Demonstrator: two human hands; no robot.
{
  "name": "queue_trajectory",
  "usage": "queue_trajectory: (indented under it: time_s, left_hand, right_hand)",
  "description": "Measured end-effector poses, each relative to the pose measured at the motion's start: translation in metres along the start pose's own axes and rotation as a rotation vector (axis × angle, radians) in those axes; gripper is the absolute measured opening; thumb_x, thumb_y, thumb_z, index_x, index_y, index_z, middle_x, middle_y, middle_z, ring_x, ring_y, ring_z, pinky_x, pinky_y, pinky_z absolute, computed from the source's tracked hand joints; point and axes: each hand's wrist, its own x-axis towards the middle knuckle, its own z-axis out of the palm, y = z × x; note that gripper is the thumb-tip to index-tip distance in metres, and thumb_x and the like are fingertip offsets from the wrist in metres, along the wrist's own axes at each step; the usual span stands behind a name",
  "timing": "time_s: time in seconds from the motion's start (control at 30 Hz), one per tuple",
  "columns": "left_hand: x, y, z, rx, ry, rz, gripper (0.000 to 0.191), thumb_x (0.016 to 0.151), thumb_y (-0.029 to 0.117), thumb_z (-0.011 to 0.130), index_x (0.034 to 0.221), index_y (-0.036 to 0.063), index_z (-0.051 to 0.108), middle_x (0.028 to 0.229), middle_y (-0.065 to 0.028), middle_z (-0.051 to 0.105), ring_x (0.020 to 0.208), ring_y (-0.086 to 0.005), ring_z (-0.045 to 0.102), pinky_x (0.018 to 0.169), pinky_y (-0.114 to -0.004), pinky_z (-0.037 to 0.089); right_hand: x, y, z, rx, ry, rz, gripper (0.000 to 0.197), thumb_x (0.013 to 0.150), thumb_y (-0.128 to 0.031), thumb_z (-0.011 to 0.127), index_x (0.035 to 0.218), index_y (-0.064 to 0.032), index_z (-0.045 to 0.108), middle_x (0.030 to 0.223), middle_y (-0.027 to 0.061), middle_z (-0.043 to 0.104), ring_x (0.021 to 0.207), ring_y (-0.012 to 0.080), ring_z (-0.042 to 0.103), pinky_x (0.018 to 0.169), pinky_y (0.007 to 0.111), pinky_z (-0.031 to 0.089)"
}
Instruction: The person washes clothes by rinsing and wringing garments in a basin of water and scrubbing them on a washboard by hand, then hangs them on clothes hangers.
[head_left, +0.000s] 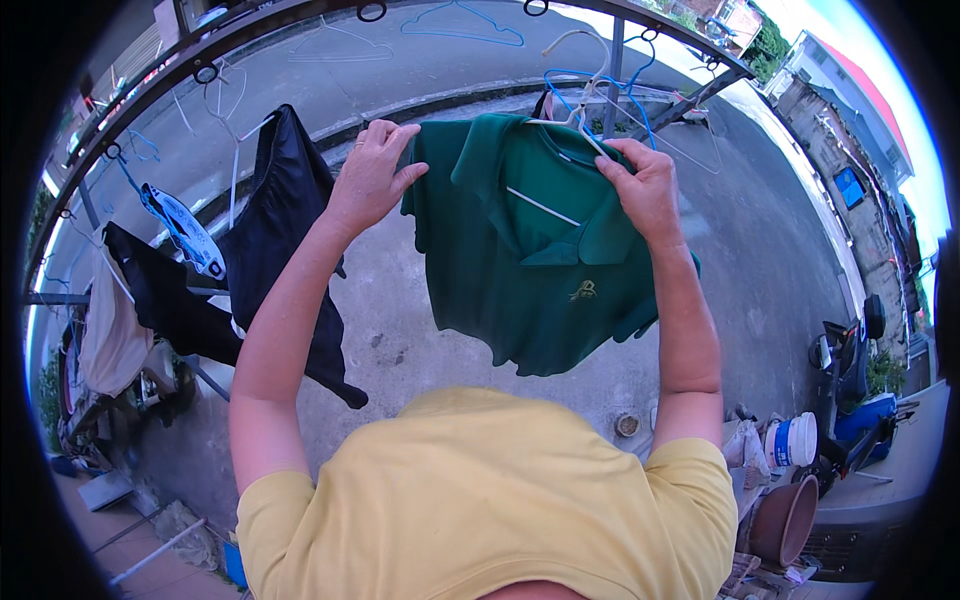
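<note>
A dark green polo shirt (472, 247) with a small gold emblem on its chest is spread in front of me on a white clothes hanger (587, 101). The hanger's hook rises above the collar, apart from the rail; its lower bar shows inside the neck opening. My left hand (377, 176) grips the shirt's left shoulder edge between thumb and fingers. At the other shoulder, by the collar, my right hand (645, 191) pinches the cloth against the hanger's arm. The shirt hides most of the hanger.
A dark metal rail (292, 31) with rings arches overhead. Black trousers (274, 202), another black garment (176, 292) and a pale cloth (112, 337) hang at left. Blue hangers (465, 28) dangle beyond. At right stand a white bucket (793, 440) and a brown tub (784, 521).
</note>
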Motion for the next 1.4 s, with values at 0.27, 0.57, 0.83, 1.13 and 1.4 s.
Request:
queue_trajectory:
  time_s: [0.27, 0.57, 0.83, 1.13, 1.4]
  left_hand:
    - [-0.074, 0.020, -0.009, -0.240, -0.262, -0.243, 0.024, 0.085, 0.016, 0.068, 0.103, 0.0019, 0.062, 0.102, -0.0122, 0.055, 0.095, -0.0319, 0.058, 0.082, -0.037, 0.048]
    - [-0.260, 0.041, -0.020, -0.505, -0.214, -0.858, 0.024, 0.084, 0.011, 0.067, 0.104, -0.0006, 0.063, 0.091, -0.0096, 0.061, 0.082, -0.0200, 0.064, 0.073, -0.031, 0.051]
    - [-0.492, 0.108, -0.012, -0.515, 0.093, -1.798, 0.025, 0.087, 0.020, 0.067, 0.103, 0.0007, 0.065, 0.085, -0.0096, 0.066, 0.078, -0.0183, 0.066, 0.069, -0.032, 0.051]
    - [-0.725, 0.191, -0.029, -0.751, 0.465, -2.650, 0.021, 0.092, 0.027, 0.061, 0.096, 0.0068, 0.061, 0.074, -0.0083, 0.061, 0.058, -0.0207, 0.060, 0.053, -0.036, 0.052]
    - [-0.839, 0.071, -0.091, -0.707, 0.746, -2.417, 0.017, 0.090, 0.020, 0.062, 0.095, 0.0043, 0.063, 0.076, -0.0067, 0.063, 0.056, -0.0160, 0.060, 0.050, -0.031, 0.049]
  right_hand:
    - [0.077, 0.022, 0.062, -0.070, 0.259, -0.067, 0.020, 0.081, -0.022, 0.067, 0.098, -0.0119, 0.071, 0.082, 0.0128, 0.069, 0.077, 0.0334, 0.066, 0.067, 0.038, 0.050]
    - [0.090, 0.055, 0.140, -0.078, 0.341, -0.077, 0.018, 0.081, -0.018, 0.069, 0.098, -0.0132, 0.070, 0.081, 0.0129, 0.069, 0.074, 0.0340, 0.066, 0.065, 0.041, 0.050]
    - [0.070, 0.044, 0.156, -0.500, 0.640, -0.411, 0.042, 0.080, -0.028, 0.078, 0.110, -0.0018, 0.065, 0.105, 0.0144, 0.059, 0.098, 0.0291, 0.056, 0.081, 0.042, 0.048]
    - [-0.057, -0.199, 0.265, 0.755, 0.000, -0.930, 0.039, 0.090, -0.021, 0.058, 0.118, 0.0055, 0.052, 0.095, 0.0219, 0.057, 0.081, 0.0264, 0.058, 0.062, 0.033, 0.052]
    - [-0.159, -0.426, 0.427, 0.945, -1.002, -0.861, 0.024, 0.070, 0.001, 0.070, 0.094, 0.0030, 0.063, 0.066, 0.0095, 0.059, 0.056, 0.0208, 0.057, 0.052, 0.028, 0.044]
